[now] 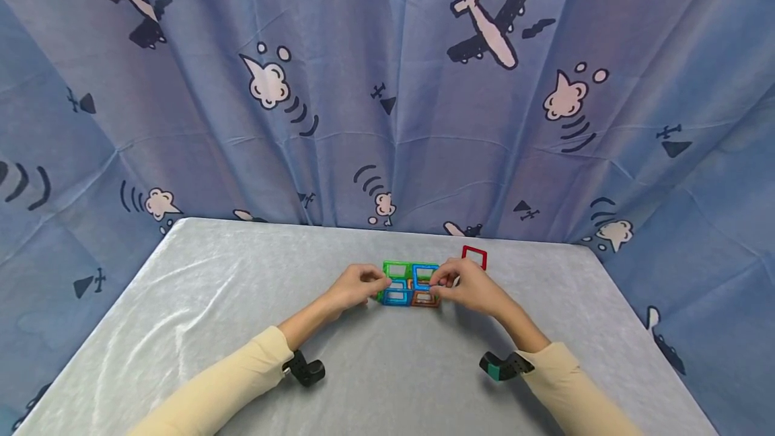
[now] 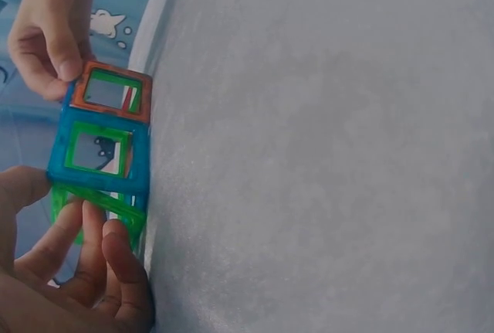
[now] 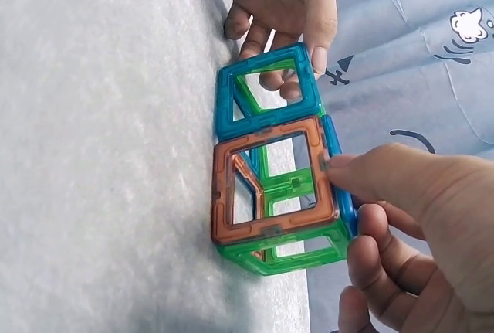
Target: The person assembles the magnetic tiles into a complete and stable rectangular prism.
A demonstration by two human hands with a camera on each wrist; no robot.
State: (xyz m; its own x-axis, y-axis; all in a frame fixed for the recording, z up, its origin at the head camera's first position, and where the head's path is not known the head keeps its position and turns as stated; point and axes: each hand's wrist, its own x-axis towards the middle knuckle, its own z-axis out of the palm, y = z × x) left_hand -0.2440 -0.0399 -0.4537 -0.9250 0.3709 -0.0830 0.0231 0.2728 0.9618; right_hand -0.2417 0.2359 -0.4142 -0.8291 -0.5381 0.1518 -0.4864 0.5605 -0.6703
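Two joined boxes of see-through magnetic tiles point(image 3: 222, 205) stand side by side on the table. Facing me are a blue tile point(image 3: 225, 101) and an orange tile, with green tiles at the ends and behind. My left hand point(image 1: 358, 284) holds the left end, thumb at the blue tile's top corner and fingers against a green tile point(image 2: 96, 196) that slants in the left wrist view. At the right box's top, my right hand point(image 1: 475, 284) pinches a blue tile point(image 1: 426, 266) between thumb and fingers; it lies along the orange tile's upper edge.
A loose red square tile point(image 1: 485, 260) lies behind my right hand, near the table's back edge. The pale cloth-covered table point(image 1: 254, 274) meets a blue curtain point(image 1: 339, 99) printed with planes. Each wrist carries a dark camera mount point(image 1: 307, 370).
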